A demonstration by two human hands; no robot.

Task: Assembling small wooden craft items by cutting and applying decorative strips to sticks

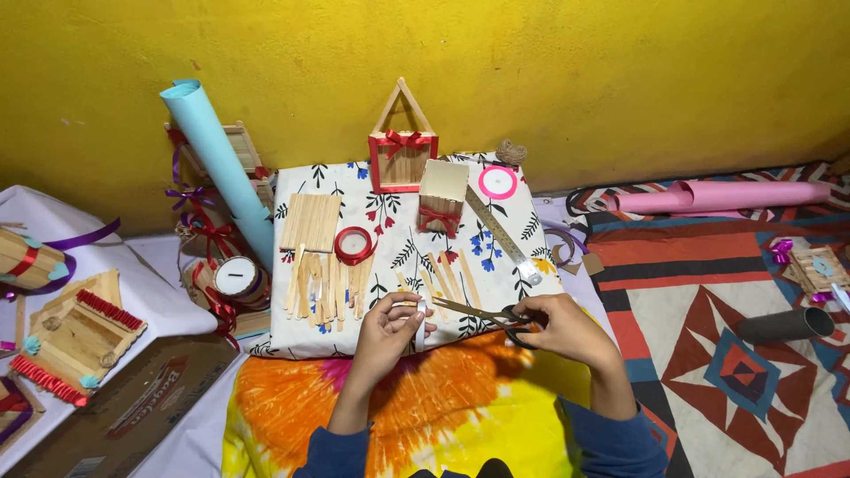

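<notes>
at six o'clock on the floral cloth (390, 332), the left hand (387, 332) is pinching a white strip (421, 326) while the right hand (567, 329) is gripping scissors (482, 314) with blades parted at nine o'clock.

**Colours on the craft spread**

The wall (531, 71) is mustard yellow. A white cloth (390, 221) carries a floral print in black, red and blue. Near it lies an orange-and-yellow tie-dye fabric (425, 407). Far left leans a pale blue paper roll (217, 150), far right a pink roll (717, 196). The right rug (708, 354) shows red, white and blue geometric shapes.
</notes>
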